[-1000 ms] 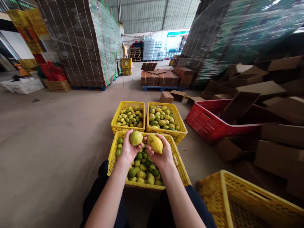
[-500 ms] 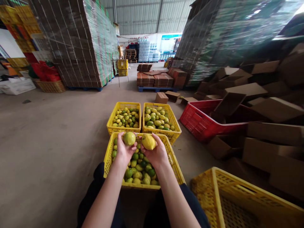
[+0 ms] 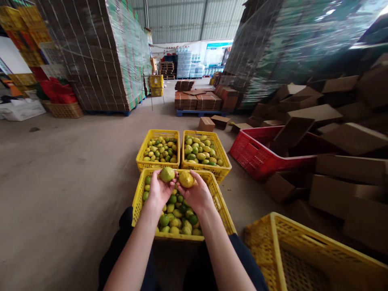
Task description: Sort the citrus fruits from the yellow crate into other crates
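Note:
My left hand (image 3: 159,189) is closed around a greenish-yellow lemon (image 3: 167,174). A yellower lemon (image 3: 186,179) rests in the fingers of my right hand (image 3: 197,194). Both hands are side by side, palms up, above the far half of a yellow crate (image 3: 222,210). Green and yellow lemons (image 3: 177,218) fill that crate, partly covered by my hands and forearms. Just beyond it stand two more yellow crates, the left one (image 3: 157,165) with smaller fruit and the right one (image 3: 206,166) with larger fruit.
An open yellow crate (image 3: 274,242) stands close on my right. Behind it are a red crate (image 3: 257,161) and a heap of cardboard boxes (image 3: 348,173). Wrapped pallet stacks (image 3: 97,60) rise on both sides, and flattened cardboard (image 3: 198,101) lies on a blue pallet ahead.
Both lemons have been turned in my fingers, so a different side of each faces me. The right lemon has shifted slightly left and up, nearer the left one.

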Demonstrator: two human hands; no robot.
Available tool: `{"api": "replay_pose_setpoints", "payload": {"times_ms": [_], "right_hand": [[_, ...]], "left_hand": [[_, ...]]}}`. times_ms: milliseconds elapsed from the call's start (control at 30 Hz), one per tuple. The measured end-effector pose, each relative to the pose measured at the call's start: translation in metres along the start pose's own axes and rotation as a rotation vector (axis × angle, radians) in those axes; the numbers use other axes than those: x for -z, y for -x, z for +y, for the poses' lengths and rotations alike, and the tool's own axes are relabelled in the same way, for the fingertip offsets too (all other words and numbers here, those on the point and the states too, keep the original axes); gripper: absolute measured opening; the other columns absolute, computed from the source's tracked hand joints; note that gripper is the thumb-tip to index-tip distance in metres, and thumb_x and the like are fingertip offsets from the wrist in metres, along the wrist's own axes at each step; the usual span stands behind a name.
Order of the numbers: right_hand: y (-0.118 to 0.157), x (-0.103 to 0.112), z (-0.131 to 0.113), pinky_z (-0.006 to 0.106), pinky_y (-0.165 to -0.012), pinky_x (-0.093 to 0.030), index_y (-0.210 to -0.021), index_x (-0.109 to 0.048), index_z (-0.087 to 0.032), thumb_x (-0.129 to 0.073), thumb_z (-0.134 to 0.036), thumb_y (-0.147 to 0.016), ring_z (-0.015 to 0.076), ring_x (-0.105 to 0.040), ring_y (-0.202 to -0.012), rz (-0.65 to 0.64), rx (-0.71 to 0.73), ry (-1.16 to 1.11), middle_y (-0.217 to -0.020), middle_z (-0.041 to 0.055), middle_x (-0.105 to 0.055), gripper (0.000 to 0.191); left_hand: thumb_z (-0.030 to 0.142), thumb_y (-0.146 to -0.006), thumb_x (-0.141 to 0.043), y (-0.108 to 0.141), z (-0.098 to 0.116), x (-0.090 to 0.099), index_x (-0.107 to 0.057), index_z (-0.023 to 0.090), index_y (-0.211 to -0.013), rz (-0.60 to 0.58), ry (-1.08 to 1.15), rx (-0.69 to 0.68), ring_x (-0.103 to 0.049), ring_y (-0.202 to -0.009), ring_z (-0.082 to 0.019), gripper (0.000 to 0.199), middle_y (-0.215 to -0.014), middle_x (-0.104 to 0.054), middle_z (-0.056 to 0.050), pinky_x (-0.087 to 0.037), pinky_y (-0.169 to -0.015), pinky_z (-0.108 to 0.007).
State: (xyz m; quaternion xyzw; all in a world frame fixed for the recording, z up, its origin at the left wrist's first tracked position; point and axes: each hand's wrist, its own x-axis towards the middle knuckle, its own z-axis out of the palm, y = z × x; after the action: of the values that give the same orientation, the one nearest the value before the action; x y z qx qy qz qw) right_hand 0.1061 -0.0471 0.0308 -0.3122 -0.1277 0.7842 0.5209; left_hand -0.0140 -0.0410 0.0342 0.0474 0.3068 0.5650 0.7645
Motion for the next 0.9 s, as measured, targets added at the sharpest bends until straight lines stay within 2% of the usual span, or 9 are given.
{"api": "replay_pose_setpoints", "payload": {"times_ms": [100, 200, 300, 400, 467, 633, 733, 800, 900], "right_hand": [[-0.001, 0.002, 0.0, 0.024, -0.056, -0.054, -0.082, -0.063, -0.009, -0.039, -0.034, -0.091, 0.0152, -0.064, -0.056, 0.002, 0.03, -0.019, -0.068, 0.0098, -0.069, 0.037], [-0.004, 0.005, 0.003, 0.028, -0.054, -0.053, -0.081, -0.061, -0.012, -0.042, -0.041, -0.088, 0.0171, -0.063, -0.059, 0.051, 0.111, 0.006, -0.07, 0.0082, -0.067, 0.035], [-0.008, 0.007, 0.007, 0.027, -0.056, -0.052, -0.089, -0.059, -0.019, -0.059, -0.037, -0.078, 0.0153, -0.06, -0.067, 0.169, 0.396, 0.161, -0.081, 0.0016, -0.064, 0.021], [-0.006, 0.008, 0.01, 0.027, -0.07, -0.051, -0.102, -0.057, -0.025, -0.068, -0.035, -0.07, 0.0152, -0.057, -0.083, 0.24, 0.767, 0.483, -0.099, 0.0001, -0.06, 0.035], [-0.004, 0.007, 0.011, 0.029, -0.075, -0.049, -0.11, -0.054, -0.025, -0.071, -0.035, -0.068, 0.0161, -0.056, -0.087, 0.239, 0.935, 0.661, -0.109, 0.0024, -0.057, 0.046], [-0.002, 0.007, 0.011, 0.03, -0.076, -0.049, -0.115, -0.046, -0.027, -0.077, -0.03, -0.062, 0.0171, -0.056, -0.092, 0.227, 1.057, 0.717, -0.11, 0.0037, -0.051, 0.061], [-0.003, 0.007, 0.011, 0.031, -0.08, -0.049, -0.107, -0.048, -0.025, -0.078, -0.027, -0.06, 0.0175, -0.056, -0.094, 0.219, 1.07, 0.682, -0.111, 0.0037, -0.052, 0.056], [-0.002, 0.005, 0.011, 0.031, -0.078, -0.048, -0.103, -0.049, -0.025, -0.078, -0.026, -0.059, 0.0166, -0.058, -0.088, 0.2, 1.041, 0.645, -0.104, 0.0022, -0.057, 0.053], [0.0, 0.003, 0.01, 0.029, -0.073, -0.048, -0.097, -0.051, -0.023, -0.078, -0.024, -0.058, 0.015, -0.059, -0.078, 0.173, 0.926, 0.545, -0.086, -0.0015, -0.062, 0.047]], "left_hand": [[0.026, -0.088, -0.037, -0.003, -0.003, 0.002, -0.059, 0.007, -0.084, 0.039, -0.036, -0.061, -0.057, -0.053, -0.011, 0.029, -0.071, -0.064, -0.011, -0.049, -0.047, -0.018], [0.028, -0.087, -0.046, -0.007, -0.009, 0.005, -0.056, 0.013, -0.087, 0.106, -0.174, -0.321, -0.064, -0.069, -0.014, 0.018, -0.082, -0.064, -0.008, -0.054, -0.061, -0.023], [0.031, -0.078, -0.063, -0.008, -0.013, 0.007, -0.055, 0.02, -0.095, 0.114, -0.435, -0.662, -0.062, -0.091, -0.015, 0.021, -0.104, -0.06, -0.004, -0.052, -0.077, -0.024], [0.03, -0.069, -0.074, -0.004, -0.014, 0.007, -0.053, 0.022, -0.103, 0.037, -0.681, -0.89, -0.057, -0.103, -0.015, 0.041, -0.114, -0.057, -0.004, -0.046, -0.088, -0.024], [0.029, -0.067, -0.076, 0.0, -0.014, 0.007, -0.051, 0.022, -0.107, -0.009, -0.784, -0.973, -0.056, -0.105, -0.017, 0.047, -0.116, -0.056, -0.006, -0.046, -0.09, -0.027], [0.029, -0.069, -0.074, 0.002, -0.011, 0.01, -0.054, 0.022, -0.108, -0.006, -0.966, -1.178, -0.054, -0.11, -0.021, 0.045, -0.115, -0.054, -0.008, -0.047, -0.091, -0.033], [0.029, -0.07, -0.074, 0.003, -0.009, 0.01, -0.059, 0.023, -0.107, 0.006, -1.042, -1.254, -0.051, -0.113, -0.022, 0.04, -0.116, -0.052, -0.008, -0.048, -0.09, -0.033], [0.03, -0.067, -0.075, 0.004, -0.008, 0.009, -0.063, 0.024, -0.106, 0.027, -1.015, -1.235, -0.05, -0.115, -0.023, 0.041, -0.119, -0.05, -0.009, -0.048, -0.089, -0.032], [0.029, -0.062, -0.079, 0.004, -0.005, 0.007, -0.066, 0.023, -0.104, 0.031, -0.8, -1.031, -0.052, -0.114, -0.023, 0.044, -0.122, -0.051, -0.008, -0.049, -0.089, -0.03]]}}
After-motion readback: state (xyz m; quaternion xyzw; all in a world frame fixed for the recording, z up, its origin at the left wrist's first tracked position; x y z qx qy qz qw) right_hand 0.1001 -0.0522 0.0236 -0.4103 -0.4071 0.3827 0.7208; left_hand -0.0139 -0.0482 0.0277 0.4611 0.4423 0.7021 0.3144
